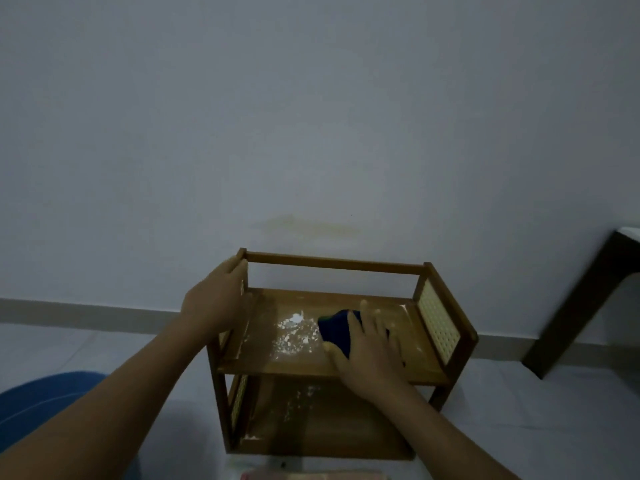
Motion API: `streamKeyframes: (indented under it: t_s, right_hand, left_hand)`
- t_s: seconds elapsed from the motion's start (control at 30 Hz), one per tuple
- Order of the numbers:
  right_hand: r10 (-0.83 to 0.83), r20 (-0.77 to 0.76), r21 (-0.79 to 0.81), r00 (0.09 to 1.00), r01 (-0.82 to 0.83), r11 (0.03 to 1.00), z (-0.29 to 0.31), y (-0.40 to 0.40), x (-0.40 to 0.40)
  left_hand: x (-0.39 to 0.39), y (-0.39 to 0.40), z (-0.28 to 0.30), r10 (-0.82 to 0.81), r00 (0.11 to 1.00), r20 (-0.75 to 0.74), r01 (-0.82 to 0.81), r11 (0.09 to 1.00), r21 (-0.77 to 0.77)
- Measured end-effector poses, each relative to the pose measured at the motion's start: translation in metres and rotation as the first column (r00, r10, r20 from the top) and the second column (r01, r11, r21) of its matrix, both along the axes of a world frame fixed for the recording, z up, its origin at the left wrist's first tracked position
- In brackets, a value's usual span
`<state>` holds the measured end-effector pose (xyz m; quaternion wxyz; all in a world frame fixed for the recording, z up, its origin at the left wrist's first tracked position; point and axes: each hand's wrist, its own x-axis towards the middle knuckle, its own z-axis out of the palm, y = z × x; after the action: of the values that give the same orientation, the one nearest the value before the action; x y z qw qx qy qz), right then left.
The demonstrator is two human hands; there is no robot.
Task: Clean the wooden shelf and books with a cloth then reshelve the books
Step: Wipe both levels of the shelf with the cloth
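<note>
A small two-tier wooden shelf (346,265) stands on the floor against the wall, with cane panels in its sides. White powdery dust (294,332) lies on the upper board, and some on the lower board (304,400). My right hand (370,355) presses a dark blue cloth (334,330) onto the upper board, just right of the dust, fingers spread over it. My left hand (214,303) grips the shelf's left side frame near its top. No books stand on the shelf.
A pale wall rises behind the shelf, with a skirting strip along the floor. A dark wooden furniture leg (581,306) slants at the right. My blue-clad knee (45,407) is at the lower left. A pinkish flat thing (311,475) shows at the bottom edge.
</note>
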<state>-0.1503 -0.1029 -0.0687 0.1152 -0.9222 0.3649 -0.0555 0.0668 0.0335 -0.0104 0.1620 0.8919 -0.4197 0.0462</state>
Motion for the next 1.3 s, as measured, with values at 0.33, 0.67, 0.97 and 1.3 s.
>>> streamKeyframes:
  t_s: [0.33,0.67,0.97,1.3]
  right_hand:
    - [0.284,0.037,0.094,0.958,-0.286,0.954,-0.018,0.065,0.112]
    - [-0.372,0.16,0.028,0.914,0.373,0.927,-0.031,-0.073,0.001]
    - [0.183,0.034,0.025,0.983,-0.184,0.983,-0.024,0.079,0.113]
    - [-0.327,0.154,0.033,0.932,0.326,0.945,-0.028,-0.06,-0.025]
  left_hand:
    - [0.02,-0.011,-0.011,0.026,0.987,-0.16,-0.018,0.999,0.051]
    - [0.013,-0.006,-0.009,0.032,0.967,-0.254,-0.043,0.998,-0.036]
    - [0.012,-0.004,-0.008,0.095,0.87,-0.484,-0.188,0.971,-0.148]
    - [0.011,0.001,-0.006,0.088,0.876,-0.473,-0.189,0.967,-0.17]
